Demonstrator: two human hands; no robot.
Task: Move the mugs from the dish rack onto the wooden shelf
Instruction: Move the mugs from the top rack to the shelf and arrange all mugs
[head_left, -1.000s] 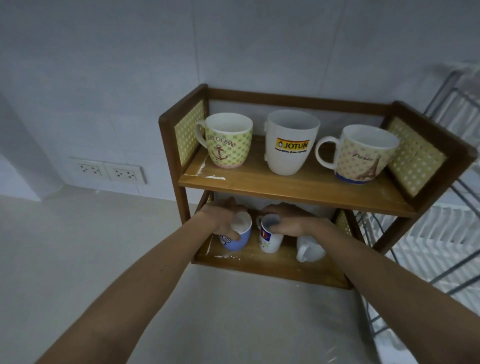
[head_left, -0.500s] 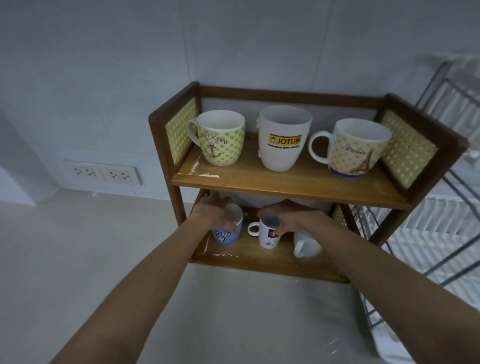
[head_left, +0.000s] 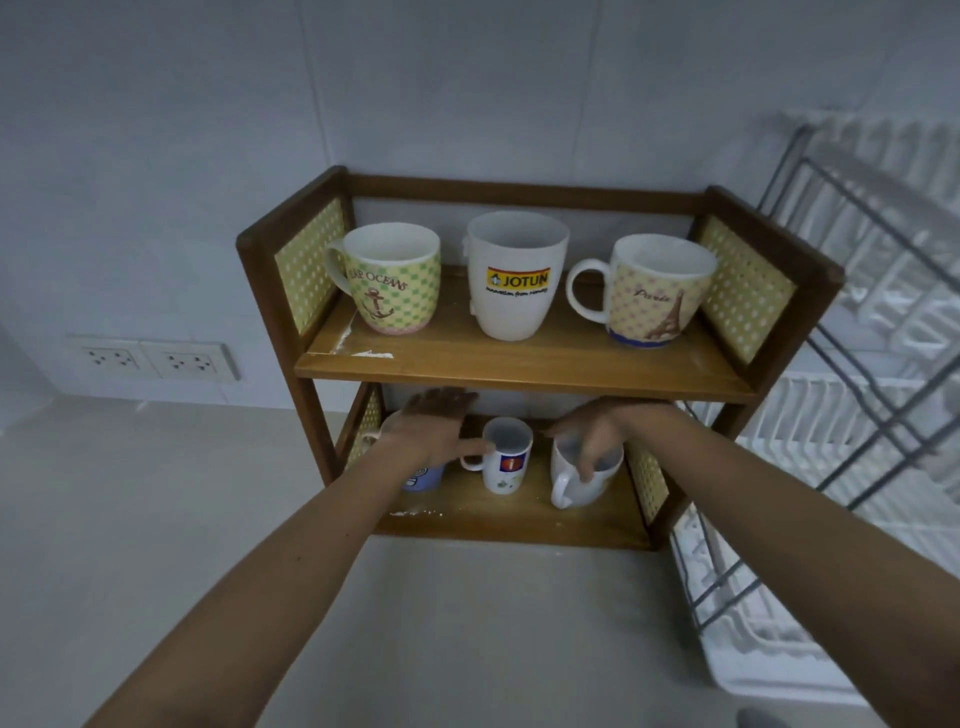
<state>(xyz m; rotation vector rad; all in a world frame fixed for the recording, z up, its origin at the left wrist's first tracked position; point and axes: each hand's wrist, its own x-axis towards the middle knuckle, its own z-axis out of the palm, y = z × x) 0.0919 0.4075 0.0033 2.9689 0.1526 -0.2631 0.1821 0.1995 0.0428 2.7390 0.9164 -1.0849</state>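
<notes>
Our left hand (head_left: 441, 431) is flat, fingers spread, above the blue ceramic mug (head_left: 423, 475) at the wooden shelf's (head_left: 519, 358) lower left; right hand (head_left: 597, 436) fingers pinch the plain white glossy mug's (head_left: 582, 475) rim.

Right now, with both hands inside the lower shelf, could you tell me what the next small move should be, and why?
Probably draw the right hand back off the plain white mug. Its fingers hang over that mug's rim, yet the mug already stands upright on the lower board of the wooden shelf, beside the small white logo mug. The left hand is spread open, gripping nothing.
</notes>
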